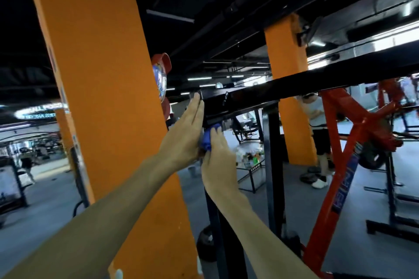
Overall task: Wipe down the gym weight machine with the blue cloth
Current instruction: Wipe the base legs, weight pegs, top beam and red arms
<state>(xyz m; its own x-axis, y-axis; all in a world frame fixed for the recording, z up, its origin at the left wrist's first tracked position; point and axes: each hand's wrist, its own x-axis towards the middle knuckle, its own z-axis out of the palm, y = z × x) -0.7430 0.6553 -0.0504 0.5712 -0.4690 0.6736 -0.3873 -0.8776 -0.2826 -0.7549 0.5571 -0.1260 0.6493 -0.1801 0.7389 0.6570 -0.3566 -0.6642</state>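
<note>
Both raised at end corner of black machine beam point(260, 92): left hand point(181, 136) flat, fingers straight against beam end; right hand point(217, 161) bunching blue cloth point(208, 139) just under that corner, beside orange pillar point(102, 75).

Pillar point(97, 97) at left, frame corner point(215, 106) just to its right, left hand point(183, 136) flat against the corner's end, cloth point(209, 138) between left and right hand point(218, 167), below the beam point(317, 85).
</note>
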